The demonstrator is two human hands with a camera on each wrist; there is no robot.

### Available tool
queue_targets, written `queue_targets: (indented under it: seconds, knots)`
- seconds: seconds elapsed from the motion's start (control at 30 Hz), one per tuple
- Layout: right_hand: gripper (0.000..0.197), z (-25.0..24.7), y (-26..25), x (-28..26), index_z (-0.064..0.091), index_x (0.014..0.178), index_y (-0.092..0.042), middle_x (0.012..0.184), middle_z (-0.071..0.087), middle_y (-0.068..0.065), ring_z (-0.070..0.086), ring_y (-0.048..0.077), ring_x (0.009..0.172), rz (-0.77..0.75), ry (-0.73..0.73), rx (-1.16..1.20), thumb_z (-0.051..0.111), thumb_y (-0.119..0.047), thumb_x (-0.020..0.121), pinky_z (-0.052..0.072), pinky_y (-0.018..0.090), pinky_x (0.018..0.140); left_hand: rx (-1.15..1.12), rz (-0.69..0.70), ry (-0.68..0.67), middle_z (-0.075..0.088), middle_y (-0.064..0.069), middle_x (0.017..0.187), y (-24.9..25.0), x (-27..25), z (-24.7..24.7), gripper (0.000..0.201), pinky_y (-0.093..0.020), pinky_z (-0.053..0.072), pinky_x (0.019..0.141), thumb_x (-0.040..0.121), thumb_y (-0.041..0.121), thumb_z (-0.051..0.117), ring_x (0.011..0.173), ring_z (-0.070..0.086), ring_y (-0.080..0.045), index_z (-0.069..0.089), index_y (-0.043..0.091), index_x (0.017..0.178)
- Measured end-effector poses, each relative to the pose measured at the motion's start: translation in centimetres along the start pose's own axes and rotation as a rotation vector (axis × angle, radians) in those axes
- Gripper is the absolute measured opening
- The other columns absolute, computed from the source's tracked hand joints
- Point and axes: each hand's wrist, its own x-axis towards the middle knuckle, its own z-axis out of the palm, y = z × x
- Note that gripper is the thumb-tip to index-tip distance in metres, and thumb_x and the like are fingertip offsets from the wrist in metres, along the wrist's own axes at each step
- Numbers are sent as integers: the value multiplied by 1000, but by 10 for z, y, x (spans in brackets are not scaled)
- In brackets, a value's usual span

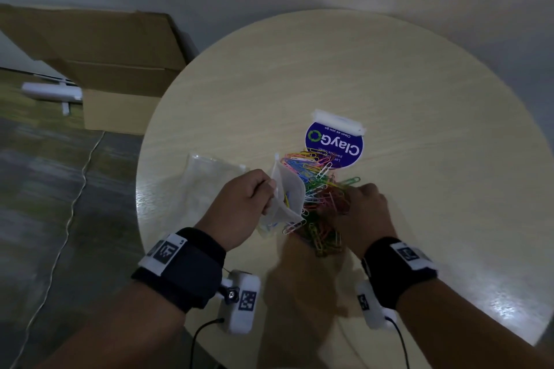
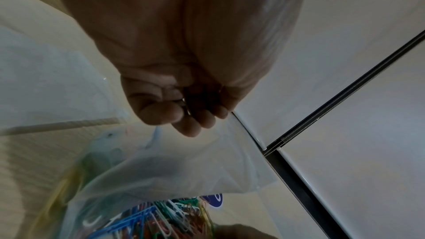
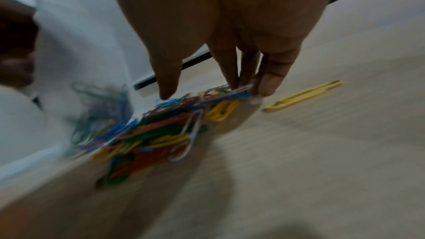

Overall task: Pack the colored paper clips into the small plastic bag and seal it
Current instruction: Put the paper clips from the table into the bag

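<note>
My left hand (image 1: pixel 239 207) pinches the small plastic bag (image 1: pixel 286 198) by its edge, fingers curled around the film, and holds it above the round table (image 1: pixel 419 99) with its mouth turned toward the pile of paper clips (image 1: pixel 322 204). From the left wrist view my curled fingers (image 2: pixel 184 115) bunch the translucent plastic, and the bag hangs below them with blue, white and green clips showing through and past its lower edge. A few clips already lie inside the bag, yellow and blue ones visible through the film. My right hand (image 1: pixel 365 213) comes down on the near right side of the pile; its fingers (image 3: pixel 269 79) are straight and close together, tips touching the top of the clips, thumb set apart on the left, so the hand is spread and pressing rather than gripping. The pile lies on the table between my two hands and runs away from me up to a blue round label (image 1: pixel 334 144) printed ClayGo, partly covering its near edge. One yellow clip (image 3: pixel 303 95) lies alone on the table just beyond my right fingertips. A second clear bag (image 1: pixel 209 177) lies flat on the table just beyond my left hand. Off the table to the left stands a cardboard box (image 1: pixel 105 69).
</note>
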Motion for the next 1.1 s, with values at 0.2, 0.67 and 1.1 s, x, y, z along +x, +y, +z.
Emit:
queue_targets:
  seconds: [0.2,0.67,1.1]
  knots:
    - [42,4,-7,3,58,127,-19,104,58,14,55,35,94,-172,-46,-51,54,-17,85,48,38,83,-8,19,2,59,-17,73,3,1,0,32,-29,38,55,103,23,45,56,45,-13,53,6,77]
    - [3,-86,-31,-15,72,82,-20,68,67,-3,61,15,65,-211,55,274,69,-22,82,42,25,61,2,49,-13,59,-23,74,10,8,1,34,-39,39,56,103,22,44,54,43,-17,53,0,78]
    - [21,-85,-83,-9,69,103,-11,93,71,4,65,19,85,-272,-170,328,58,-22,90,52,30,75,48,55,-24,60,-8,68,17,9,4,35,-30,39,56,104,27,42,45,42,-2,53,15,74]
